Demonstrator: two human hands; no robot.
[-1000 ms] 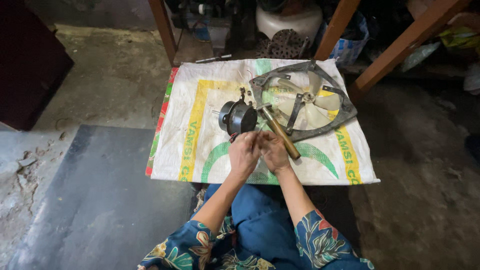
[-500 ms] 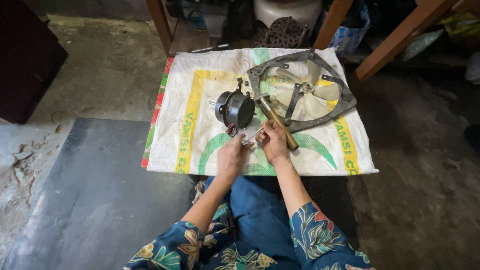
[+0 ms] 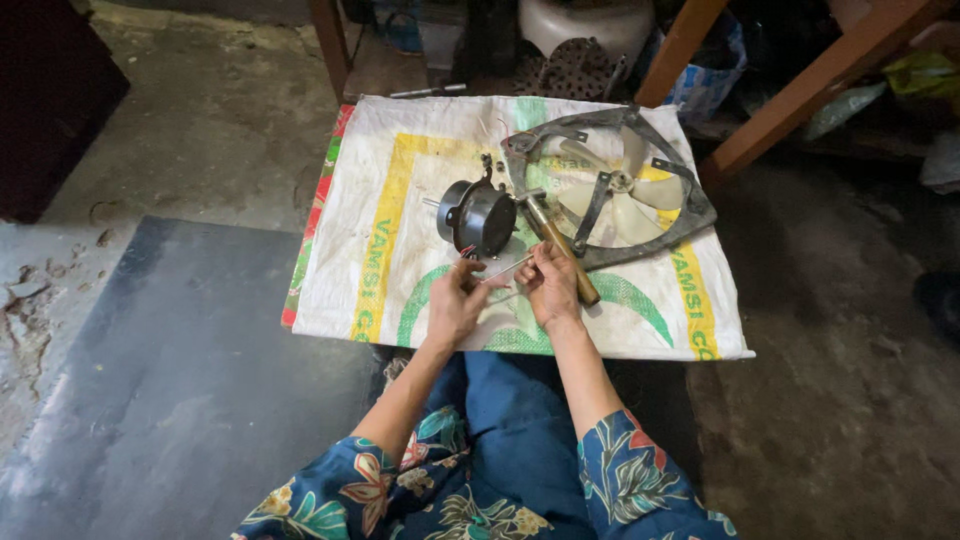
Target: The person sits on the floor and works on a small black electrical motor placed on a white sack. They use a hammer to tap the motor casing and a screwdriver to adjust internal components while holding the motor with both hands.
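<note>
A small black fan motor (image 3: 482, 216) lies on a white woven sack (image 3: 400, 200) spread on the floor. Thin wires (image 3: 505, 268) run from the motor toward me. My left hand (image 3: 456, 302) pinches their near end just below the motor. My right hand (image 3: 548, 287) pinches the same wires a little to the right, fingers closed. A hammer with a wooden handle (image 3: 565, 255) rests on the sack, touching the back of my right hand. A grey fan frame with pale blades (image 3: 622, 186) lies at the sack's far right.
Wooden furniture legs (image 3: 790, 110) rise behind the sack, with a white stool and bags beyond them. A dark mat (image 3: 170, 380) covers the floor at the left. My knees in blue cloth sit at the sack's near edge.
My two hands, pressed together a second ago, have drawn slightly apart, with the wires now stretched between them. The motor, hammer and fan frame stay where they were.
</note>
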